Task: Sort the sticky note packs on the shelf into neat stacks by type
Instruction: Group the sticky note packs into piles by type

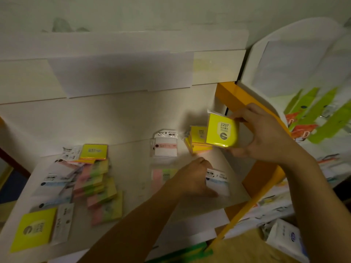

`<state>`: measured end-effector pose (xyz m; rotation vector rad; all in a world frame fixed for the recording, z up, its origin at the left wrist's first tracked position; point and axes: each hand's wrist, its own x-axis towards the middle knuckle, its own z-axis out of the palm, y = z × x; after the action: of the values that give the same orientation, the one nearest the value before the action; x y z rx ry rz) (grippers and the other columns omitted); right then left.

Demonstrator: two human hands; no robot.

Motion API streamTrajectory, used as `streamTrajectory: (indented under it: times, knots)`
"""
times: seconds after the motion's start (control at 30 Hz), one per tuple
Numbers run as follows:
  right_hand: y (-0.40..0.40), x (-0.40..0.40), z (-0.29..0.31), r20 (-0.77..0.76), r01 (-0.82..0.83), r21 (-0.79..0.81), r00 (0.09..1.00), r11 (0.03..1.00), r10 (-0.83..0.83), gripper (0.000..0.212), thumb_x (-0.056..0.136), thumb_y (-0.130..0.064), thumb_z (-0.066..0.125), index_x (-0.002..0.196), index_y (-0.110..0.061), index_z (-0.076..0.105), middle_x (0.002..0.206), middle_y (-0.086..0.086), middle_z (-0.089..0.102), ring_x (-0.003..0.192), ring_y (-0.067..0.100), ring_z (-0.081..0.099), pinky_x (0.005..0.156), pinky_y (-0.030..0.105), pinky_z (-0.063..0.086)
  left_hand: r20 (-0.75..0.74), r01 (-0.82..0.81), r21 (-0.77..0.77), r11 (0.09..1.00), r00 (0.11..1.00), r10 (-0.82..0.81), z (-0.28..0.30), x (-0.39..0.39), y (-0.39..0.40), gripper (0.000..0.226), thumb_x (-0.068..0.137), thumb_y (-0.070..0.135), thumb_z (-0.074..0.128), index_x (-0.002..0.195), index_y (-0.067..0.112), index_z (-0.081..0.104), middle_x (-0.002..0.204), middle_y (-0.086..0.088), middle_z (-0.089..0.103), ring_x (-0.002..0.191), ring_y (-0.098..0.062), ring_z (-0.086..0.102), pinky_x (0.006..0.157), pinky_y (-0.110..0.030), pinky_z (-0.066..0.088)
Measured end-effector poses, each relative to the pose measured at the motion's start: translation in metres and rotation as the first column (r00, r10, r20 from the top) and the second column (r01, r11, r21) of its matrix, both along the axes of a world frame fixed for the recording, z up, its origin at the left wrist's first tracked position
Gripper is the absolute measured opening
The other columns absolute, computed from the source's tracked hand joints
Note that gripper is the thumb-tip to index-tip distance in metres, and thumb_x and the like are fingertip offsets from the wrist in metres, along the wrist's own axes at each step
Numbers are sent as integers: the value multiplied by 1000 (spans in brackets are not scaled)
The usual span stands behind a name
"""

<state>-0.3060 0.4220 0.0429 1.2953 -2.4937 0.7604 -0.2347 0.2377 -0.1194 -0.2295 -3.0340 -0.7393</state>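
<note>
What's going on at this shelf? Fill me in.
A person is sorting sticky note packs on a white shelf. The right hand holds a yellow pack above a small stack of matching yellow packs at the back right. The left hand rests on a white pack lying on the shelf. A white pack stack stands mid-shelf, and a jumbled pile on the left is not yet sorted.

Dim, soft-focus wide-angle view with bowed edges, broad shadows on the wall and motion-blurred hands.
</note>
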Motion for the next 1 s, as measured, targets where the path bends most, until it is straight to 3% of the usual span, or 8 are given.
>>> streamTrajectory:
  times: [0.13, 0.2, 0.37, 0.5, 0.57, 0.73, 0.9, 1.0]
  knots:
    - [2, -2, 2, -7, -2, 16, 1000, 1000, 2, 87, 44, -60, 74, 119, -19, 59, 109, -3, 50, 100, 15, 55, 86, 39, 51, -41, 0, -293, 956, 999, -13, -2, -1, 5, 81, 59, 79, 70, 115, 21, 60, 111, 2, 55, 105, -19, 49, 89, -40, 47]
    - [2, -3, 3, -11, -4, 16, 1000, 1000, 4, 88, 44, -62, 72, 120, -19, 59, 110, -3, 51, 101, 15, 55, 86, 38, 51, -66, 0, -332, 943, 998, -23, -2, -1, 6, 86, 59, 83, 67, 116, 20, 60, 112, 2, 56, 107, -20, 46, 90, -40, 45]
    - [1, -7, 4, -31, -19, 41, 999, 999, 20, 83, 48, -55, 83, 120, -20, 59, 112, -4, 51, 101, 14, 55, 87, 38, 50, -90, 37, -276, 960, 994, -65, 9, 7, 1, 89, 59, 81, 69, 126, 23, 58, 119, 5, 57, 110, -18, 51, 95, -37, 43]
    - [5, -18, 20, -116, 11, 78, 993, 997, -2, 85, 48, -39, 94, 122, -15, 60, 112, -9, 47, 100, 15, 53, 83, 28, 43, -209, 28, 94, 995, 978, -8, 37, 24, -32, 72, 62, 60, 83, 123, 28, 63, 119, 11, 61, 106, -7, 56, 94, -34, 49]
    - [5, -26, 29, -141, 37, 94, 990, 995, -24, 85, 48, -34, 95, 122, -15, 59, 110, -9, 43, 99, 16, 53, 82, 25, 39, -258, 5, 178, 984, 965, 42, 52, 33, -58, 61, 64, 56, 83, 117, 31, 66, 112, 15, 62, 100, -4, 57, 89, -34, 50]
    - [-7, -33, 39, -97, 38, 128, 995, 991, -25, 82, 50, -32, 94, 123, -14, 60, 109, -4, 46, 97, 14, 55, 82, 20, 39, -342, -84, 142, 986, 931, 129, 73, 47, -112, 57, 65, 57, 83, 111, 26, 67, 107, 16, 61, 90, -3, 60, 80, -30, 53]
    - [-35, -40, 28, -90, 15, 191, 996, 981, 3, 77, 47, -47, 89, 114, -19, 62, 104, 1, 51, 94, 19, 56, 81, 35, 49, -376, -79, 132, 988, 918, 124, 81, 58, -132, 54, 68, 53, 82, 112, 23, 68, 107, 13, 62, 90, -6, 61, 79, -30, 53]
    - [-64, -51, 6, -23, -16, 256, 999, 966, 22, 79, 46, -51, 84, 114, -18, 62, 100, -2, 50, 92, 16, 53, 78, 33, 48, -377, -84, 153, 985, 916, 136, 80, 62, -138, 52, 70, 50, 82, 113, 24, 68, 107, 13, 62, 92, -6, 61, 79, -30, 53]
